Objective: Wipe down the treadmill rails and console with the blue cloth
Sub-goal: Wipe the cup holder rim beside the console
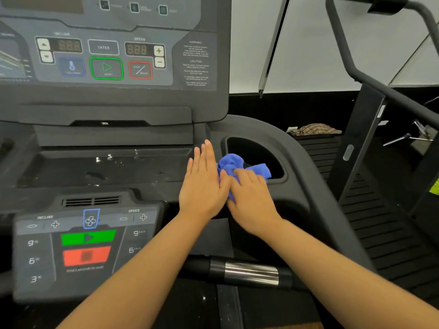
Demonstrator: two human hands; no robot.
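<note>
While the left hand lies flat on the console, fingers straight and empty (likely bracing), the right hand at its 3 o'clock curls round the bunched blue cloth, pressing it against the cup holder rim.

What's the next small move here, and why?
Probably drag the bunched blue cloth leftward over the glossy black console tray: the right hand grips it beside the dark cup-holder recess, the left hand lies flat alongside, and glinting specks dot the tray.
</note>
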